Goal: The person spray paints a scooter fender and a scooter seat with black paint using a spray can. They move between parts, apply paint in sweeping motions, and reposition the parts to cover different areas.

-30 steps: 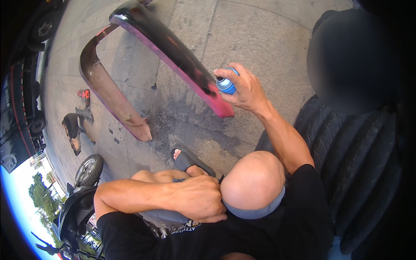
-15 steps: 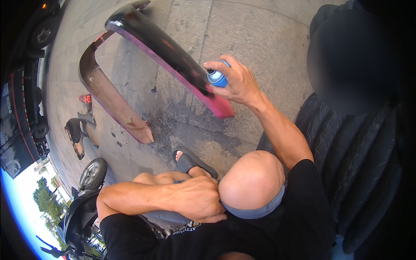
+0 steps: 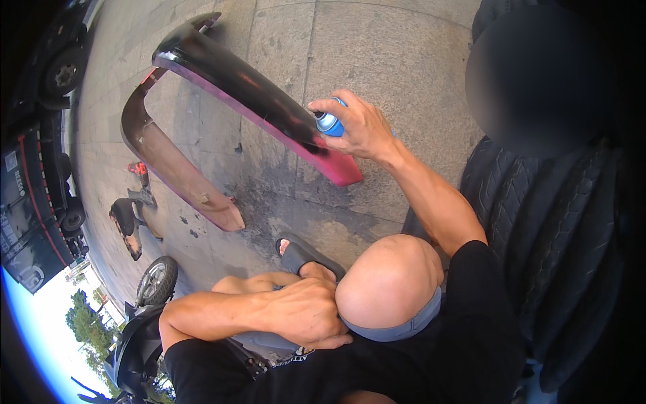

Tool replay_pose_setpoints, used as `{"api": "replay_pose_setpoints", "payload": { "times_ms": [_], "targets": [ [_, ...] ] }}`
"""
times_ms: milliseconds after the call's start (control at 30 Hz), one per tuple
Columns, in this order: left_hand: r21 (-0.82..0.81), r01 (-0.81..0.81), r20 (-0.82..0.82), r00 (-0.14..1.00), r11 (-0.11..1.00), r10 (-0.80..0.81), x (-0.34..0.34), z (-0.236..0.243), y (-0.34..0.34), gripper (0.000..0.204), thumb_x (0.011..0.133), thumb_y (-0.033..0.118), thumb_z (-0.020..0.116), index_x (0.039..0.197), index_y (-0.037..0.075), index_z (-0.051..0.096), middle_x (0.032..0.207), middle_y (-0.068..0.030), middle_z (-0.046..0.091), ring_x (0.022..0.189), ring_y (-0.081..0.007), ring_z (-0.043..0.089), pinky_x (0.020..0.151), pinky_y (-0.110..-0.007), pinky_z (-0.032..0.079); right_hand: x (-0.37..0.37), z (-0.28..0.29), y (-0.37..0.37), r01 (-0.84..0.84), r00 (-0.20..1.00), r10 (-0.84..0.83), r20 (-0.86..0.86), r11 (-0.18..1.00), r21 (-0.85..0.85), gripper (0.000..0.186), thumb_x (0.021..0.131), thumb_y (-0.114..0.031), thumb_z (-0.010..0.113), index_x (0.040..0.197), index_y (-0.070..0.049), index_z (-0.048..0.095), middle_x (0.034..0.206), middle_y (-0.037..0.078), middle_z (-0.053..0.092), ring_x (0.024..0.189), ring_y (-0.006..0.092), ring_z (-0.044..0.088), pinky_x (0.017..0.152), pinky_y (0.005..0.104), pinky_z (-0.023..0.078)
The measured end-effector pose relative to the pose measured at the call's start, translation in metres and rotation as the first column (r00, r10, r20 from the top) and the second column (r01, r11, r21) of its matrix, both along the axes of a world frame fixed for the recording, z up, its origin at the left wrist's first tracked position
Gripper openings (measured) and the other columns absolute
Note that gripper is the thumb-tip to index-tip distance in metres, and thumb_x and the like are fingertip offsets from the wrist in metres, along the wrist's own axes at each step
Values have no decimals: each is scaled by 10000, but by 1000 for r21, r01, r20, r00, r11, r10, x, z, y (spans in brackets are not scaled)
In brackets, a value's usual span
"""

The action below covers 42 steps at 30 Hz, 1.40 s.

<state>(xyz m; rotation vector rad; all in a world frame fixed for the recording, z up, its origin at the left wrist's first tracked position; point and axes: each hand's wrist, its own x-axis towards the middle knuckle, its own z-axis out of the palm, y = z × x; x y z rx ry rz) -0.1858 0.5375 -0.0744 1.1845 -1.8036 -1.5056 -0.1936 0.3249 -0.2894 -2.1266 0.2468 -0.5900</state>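
Panel (image 3: pixel 249 84): long curved black-and-pink shell lying on pavement (image 3: pixel 377 54) ahead of the seated or crouching person — probably light, stiff and a little springy, its dark face perhaps tacky, so the pink edge looks the better hold
Pale strip (image 3: pixel 178 161): curved length left of the panel; whether they join at the far corner is hard to make out
Left hand (image 3: pixel 306 313): beside the knee (image 3: pixel 390 286), fingers curled out of sight — whether they grip anything cannot be told
Right hand (image 3: pixel 363 128): wrapped around the spray can, one fingertip by the nozzle
Spray can (image 3: pixel 331 124): blue, silver-topped, at the panel's near end; likely light, rigid and smooth, best held around its body; base hidden
Nozzle (image 3: pixel 319 114): dark, partly covered, any mist indiscernible
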Motion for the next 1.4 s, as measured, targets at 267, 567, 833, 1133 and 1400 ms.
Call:
{"api": "replay_pose_setpoints", "payload": {
  "times_ms": [267, 567, 833, 1133, 1400],
  "targets": [
    [-5, -6, 3, 1000, 1000, 6, 2, 1, -3, 401, 861, 256, 775, 568, 53, 590, 570, -121, 568, 576, -359, 602, 590, -459, 504, -8, 0, -2, -23, 999, 23, -33, 1000, 12, 553, 736, -276, 886, 1236, -303, 652, 1032, 79, 608, 944, 345, 674, 745, 465, 581],
    [-1, -3, 16, 1000, 1000, 3, 2, 1, 0, 361, 838, 240, 790, 592, 49, 607, 586, -117, 581, 578, -362, 609, 571, -451, 512, -25, -11, 2, -47, 998, 48, -52, 999, 9, 581, 698, -171, 841, 1236, -289, 656, 1050, 96, 609, 945, 345, 671, 755, 458, 580],
    [-31, -31, -4, 1000, 999, 31, -1, 3, -7, 341, 815, 227, 769, 593, 20, 614, 632, -151, 605, 646, -374, 627, 650, -459, 512, -43, -12, 9, -37, 997, 39, -64, 999, 38, 605, 687, -126, 815, 1256, -242, 646, 1110, 114, 629, 980, 350, 670, 780, 451, 569],
    [-20, -32, -24, 999, 999, 32, -1, 2, -6, 330, 804, 206, 776, 595, 21, 599, 635, -145, 597, 647, -376, 621, 642, -467, 503, -69, -19, 15, -47, 996, 53, -74, 996, 76, 602, 678, -122, 828, 1244, -239, 656, 1131, 132, 634, 990, 359, 675, 786, 452, 577],
    [-26, -5, 17, 1000, 1000, 5, -2, 0, -3, 289, 826, 221, 791, 633, 58, 650, 666, -103, 628, 639, -341, 640, 611, -440, 521, -35, -3, 14, -9, 998, 7, 56, 999, 33, 599, 692, -115, 838, 1244, -249, 648, 1088, 113, 631, 969, 349, 685, 758, 442, 583]
  ]
}}
